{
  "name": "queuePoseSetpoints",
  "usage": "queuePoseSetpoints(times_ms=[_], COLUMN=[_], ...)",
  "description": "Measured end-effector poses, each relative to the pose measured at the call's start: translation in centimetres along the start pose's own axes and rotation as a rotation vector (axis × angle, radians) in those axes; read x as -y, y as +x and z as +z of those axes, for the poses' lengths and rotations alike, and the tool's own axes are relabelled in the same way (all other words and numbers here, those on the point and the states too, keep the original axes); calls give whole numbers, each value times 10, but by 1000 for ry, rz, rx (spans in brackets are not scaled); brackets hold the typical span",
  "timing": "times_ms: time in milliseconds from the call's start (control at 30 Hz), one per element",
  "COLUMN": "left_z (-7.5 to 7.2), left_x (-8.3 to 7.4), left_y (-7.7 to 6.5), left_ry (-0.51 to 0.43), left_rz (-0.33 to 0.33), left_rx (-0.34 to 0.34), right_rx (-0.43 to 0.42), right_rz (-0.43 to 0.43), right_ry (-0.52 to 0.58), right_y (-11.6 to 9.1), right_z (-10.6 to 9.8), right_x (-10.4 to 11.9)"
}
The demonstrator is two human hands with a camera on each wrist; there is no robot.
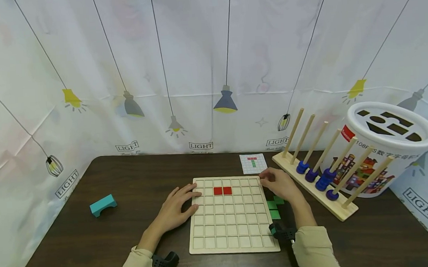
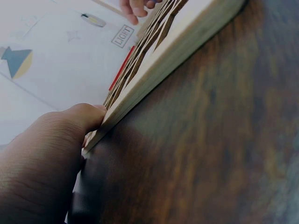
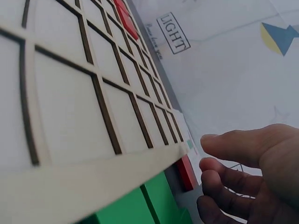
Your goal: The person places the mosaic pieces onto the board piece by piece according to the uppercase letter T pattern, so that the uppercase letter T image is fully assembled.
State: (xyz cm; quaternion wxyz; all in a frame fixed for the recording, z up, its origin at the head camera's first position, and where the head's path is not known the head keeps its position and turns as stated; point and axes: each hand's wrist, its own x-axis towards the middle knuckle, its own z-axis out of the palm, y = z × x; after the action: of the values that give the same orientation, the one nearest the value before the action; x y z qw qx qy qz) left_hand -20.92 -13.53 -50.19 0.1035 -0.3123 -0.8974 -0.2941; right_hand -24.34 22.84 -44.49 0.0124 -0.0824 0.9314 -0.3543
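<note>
A pale wooden grid board [image 1: 231,219] lies flat on the dark, grained desk [image 1: 146,170], two red tiles [image 1: 218,191] in its cells. The left hand [image 1: 177,207], grip loosely spread, touches the board's left edge. Square green tiles [image 1: 274,214] lie along the right. The right hand [image 1: 280,183], grip parted around nothing, is by the far corner, near a red piece [image 3: 186,172] only its wrist view reveals. Past that hand stand a pegged wooden rack [image 1: 313,190] and a smooth white tub [image 1: 408,160].

Teal block [image 1: 103,204], white bucket [image 1: 395,142]
</note>
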Motion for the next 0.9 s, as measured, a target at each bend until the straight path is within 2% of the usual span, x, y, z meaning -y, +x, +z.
queuePoseSetpoints(times_ms=[367,567,700,900], left_z=[1,1,0,-1], left_x=[0,-1,0,-1], left_y=[0,2,0,0], left_ry=[11,12,4,-8], left_rz=[44,17,-6,6], left_rx=[-37,-12,5,-1], right_rx=[21,17,34,39], right_rz=[37,35,67,88], right_ry=[13,-4,-9,-21], right_y=[-2,-4,-3,-2], right_z=[-8,-8,-4,-3], right_x=[-13,-14,-12,-12])
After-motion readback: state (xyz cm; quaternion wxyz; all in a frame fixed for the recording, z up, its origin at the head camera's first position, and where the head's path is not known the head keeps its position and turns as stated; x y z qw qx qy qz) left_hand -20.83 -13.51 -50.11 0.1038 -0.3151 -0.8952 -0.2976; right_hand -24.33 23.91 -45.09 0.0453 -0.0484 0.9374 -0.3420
